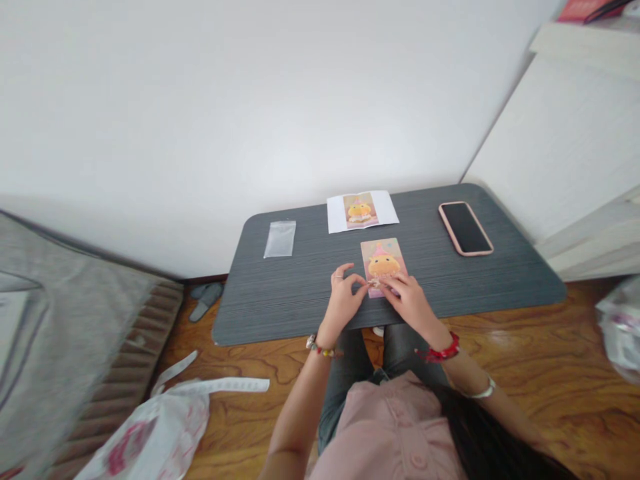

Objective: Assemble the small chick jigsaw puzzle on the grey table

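Observation:
A small picture card (pixel 383 250) lies on the grey table, printed with a yellow round figure in a pink party hat. My left hand (pixel 344 297) is at the card's lower left edge, thumb and index finger pinched together and the other fingers curled. My right hand (pixel 407 300) covers the lower right part of the card, its fingers closed together near the thumb. Between the two sets of fingertips shows a tiny whitish piece (pixel 375 283). It is too small to name, and I cannot tell which fingers grip it.
Behind the card lies a white sheet (pixel 387 205) with a similar printed picture. A clear plastic bag (pixel 280 239) is on the table's left, a pink-cased phone (pixel 466 229) on its right. The table (pixel 290 293) stands against a white wall. A plastic bag (pixel 170 427) sits lower left.

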`<state>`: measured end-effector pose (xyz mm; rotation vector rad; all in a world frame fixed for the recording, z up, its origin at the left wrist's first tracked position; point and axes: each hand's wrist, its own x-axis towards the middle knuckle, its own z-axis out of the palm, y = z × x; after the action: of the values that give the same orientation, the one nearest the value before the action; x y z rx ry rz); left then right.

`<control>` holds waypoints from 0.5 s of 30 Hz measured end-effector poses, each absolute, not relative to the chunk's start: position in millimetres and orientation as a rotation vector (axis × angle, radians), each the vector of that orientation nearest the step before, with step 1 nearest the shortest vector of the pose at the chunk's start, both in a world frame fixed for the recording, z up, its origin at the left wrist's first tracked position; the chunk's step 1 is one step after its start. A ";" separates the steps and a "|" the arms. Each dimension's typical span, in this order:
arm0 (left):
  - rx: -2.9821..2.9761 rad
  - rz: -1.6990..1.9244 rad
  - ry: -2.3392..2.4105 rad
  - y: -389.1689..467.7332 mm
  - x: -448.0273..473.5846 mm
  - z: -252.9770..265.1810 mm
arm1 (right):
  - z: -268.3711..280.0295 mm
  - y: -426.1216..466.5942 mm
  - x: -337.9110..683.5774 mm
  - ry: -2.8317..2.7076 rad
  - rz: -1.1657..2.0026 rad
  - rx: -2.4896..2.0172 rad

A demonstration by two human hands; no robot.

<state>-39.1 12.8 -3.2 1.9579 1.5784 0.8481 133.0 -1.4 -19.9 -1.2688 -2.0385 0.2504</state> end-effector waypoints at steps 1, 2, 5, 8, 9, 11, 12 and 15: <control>1.929 0.856 1.559 11.6 -35.0 -1.0 | -19.5 -0.2 133.4 -2.033 0.222 -1.259; 1.902 0.859 1.543 10.7 -31.2 0.7 | -18.9 0.5 134.5 -2.033 0.189 -1.252; 1.825 0.859 1.522 9.3 -23.0 2.7 | -16.9 0.4 139.9 -2.055 0.102 -1.241; 1.785 0.854 1.500 8.5 -19.1 0.9 | -15.5 -1.9 145.8 -2.112 0.057 -1.236; 1.795 0.850 1.485 8.3 -18.3 -0.1 | -15.5 -2.6 147.5 -2.127 0.043 -1.244; 1.856 0.868 1.469 8.1 -17.4 -2.0 | -16.3 -3.2 150.6 -2.147 0.019 -1.264; 1.907 0.890 1.474 8.2 -17.0 -2.8 | -17.0 -3.1 152.1 -2.155 0.011 -1.272; 2.122 0.957 1.492 10.1 -16.3 -3.6 | -18.9 -0.6 157.5 -2.200 0.007 -1.278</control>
<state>-16.3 10.1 -3.6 2.1224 1.4923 0.9573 157.5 -0.6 -18.9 -1.2775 -2.1998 0.0065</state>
